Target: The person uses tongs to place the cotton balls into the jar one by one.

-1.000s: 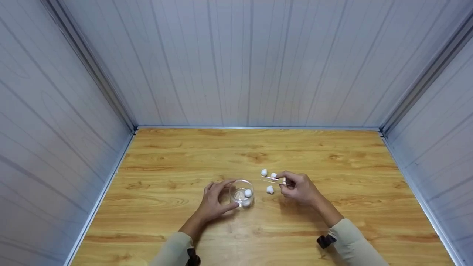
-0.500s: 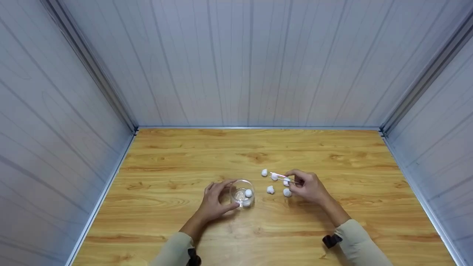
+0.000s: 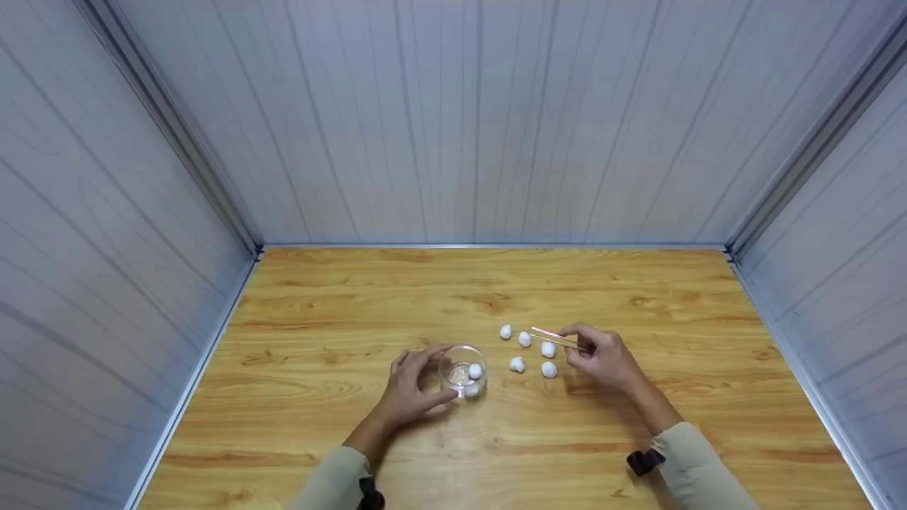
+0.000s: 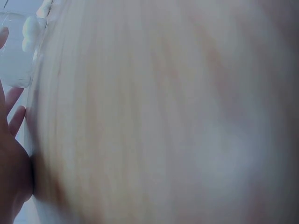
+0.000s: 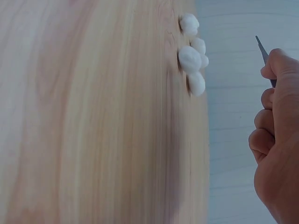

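The person's two hands are well apart, each occupied. The left hand (image 3: pixel 414 389) curls its thumb and fingers round the side of a small, round, clear glass jar (image 3: pixel 464 346), which stands upright with its open mouth facing up; holding it from the side presumably steadies so light a vessel while leaving the mouth uncovered. The right hand (image 3: pixel 602 358) pinches a slim, shiny metal pair of tweezers (image 3: pixel 556 336) near its back end, likely so that the long prongs reach out in front of the fingers; its tips look slightly apart with nothing between them, and the right wrist view shows them raised off the surface. Inside the jar, towards its right side, at least two soft white balls, apparently cotton, are visible, one (image 3: pixel 475 370) plainer than the other, which the glass blurs. Between the jar and the right hand, five more white balls (image 3: pixel 548 349) lie in a loose group, spaced so that each can probably be taken singly. All this rests on a yellow-brown wood-grain tabletop (image 3: pixel 354 297), about midway between its left and right edges and well short of its far corners. Beyond the far edge rises a pale grey panelled wall (image 3: pixel 425 142).
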`<state>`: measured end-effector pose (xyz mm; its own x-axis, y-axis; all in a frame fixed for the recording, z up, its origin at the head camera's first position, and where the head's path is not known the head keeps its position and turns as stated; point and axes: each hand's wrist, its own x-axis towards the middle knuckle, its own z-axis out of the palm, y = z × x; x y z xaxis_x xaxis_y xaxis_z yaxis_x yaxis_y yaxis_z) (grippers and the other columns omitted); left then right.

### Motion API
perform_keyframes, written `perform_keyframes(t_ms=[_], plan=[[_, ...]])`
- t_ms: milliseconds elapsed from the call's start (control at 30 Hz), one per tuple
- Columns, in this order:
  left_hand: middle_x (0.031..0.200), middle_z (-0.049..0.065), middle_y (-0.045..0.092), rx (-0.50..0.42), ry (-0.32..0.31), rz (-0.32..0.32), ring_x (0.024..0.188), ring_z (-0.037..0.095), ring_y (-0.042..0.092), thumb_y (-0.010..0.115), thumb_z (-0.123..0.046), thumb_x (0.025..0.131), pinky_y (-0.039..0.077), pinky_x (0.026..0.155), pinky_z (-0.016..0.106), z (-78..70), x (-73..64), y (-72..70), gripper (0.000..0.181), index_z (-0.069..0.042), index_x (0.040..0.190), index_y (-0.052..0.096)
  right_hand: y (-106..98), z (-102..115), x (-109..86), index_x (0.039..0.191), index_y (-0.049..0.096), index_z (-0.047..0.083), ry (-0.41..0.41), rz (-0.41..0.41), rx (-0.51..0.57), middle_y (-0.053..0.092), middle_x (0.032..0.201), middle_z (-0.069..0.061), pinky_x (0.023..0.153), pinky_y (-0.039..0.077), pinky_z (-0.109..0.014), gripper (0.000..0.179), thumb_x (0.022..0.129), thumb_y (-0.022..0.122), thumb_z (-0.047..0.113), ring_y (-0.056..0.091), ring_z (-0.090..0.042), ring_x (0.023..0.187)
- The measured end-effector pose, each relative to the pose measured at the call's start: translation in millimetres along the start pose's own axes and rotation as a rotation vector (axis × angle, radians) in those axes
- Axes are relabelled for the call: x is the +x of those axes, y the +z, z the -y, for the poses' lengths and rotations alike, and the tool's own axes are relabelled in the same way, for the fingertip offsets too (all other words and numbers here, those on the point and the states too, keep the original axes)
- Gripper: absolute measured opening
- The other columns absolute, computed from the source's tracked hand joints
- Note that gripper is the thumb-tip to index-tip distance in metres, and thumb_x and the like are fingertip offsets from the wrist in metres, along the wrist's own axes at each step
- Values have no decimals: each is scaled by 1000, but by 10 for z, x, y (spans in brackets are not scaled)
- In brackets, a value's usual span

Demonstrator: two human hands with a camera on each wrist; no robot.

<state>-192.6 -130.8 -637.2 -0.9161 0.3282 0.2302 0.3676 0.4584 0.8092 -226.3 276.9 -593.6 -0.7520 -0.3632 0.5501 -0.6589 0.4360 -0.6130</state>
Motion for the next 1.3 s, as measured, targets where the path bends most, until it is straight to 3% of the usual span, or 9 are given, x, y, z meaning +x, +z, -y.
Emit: perform_keyframes(t_ms=[567,1067,1300], plan=[[142,8,78,4,3,-1,134,36,67,94,-41,87,18,130,81,9,12,-4,79,-27,158,63,40,-82,45,113,81,7,163,83,-75,49,66,10,57,32,-20,25,93,77,-7,33,7,61],[144,10,78,3,17,-7,134,37,70,94,-38,88,19,130,82,1,11,-3,78,-25,158,63,150,-193,39,110,80,11,149,103,-98,50,66,8,59,34,-20,22,94,78,-5,37,6,63],[147,11,77,-6,-1,4,136,37,70,94,-40,89,17,131,81,-12,12,-1,79,-27,160,62,165,-244,6,113,80,12,196,136,-113,47,67,8,61,34,-21,22,96,78,-3,35,6,63]])
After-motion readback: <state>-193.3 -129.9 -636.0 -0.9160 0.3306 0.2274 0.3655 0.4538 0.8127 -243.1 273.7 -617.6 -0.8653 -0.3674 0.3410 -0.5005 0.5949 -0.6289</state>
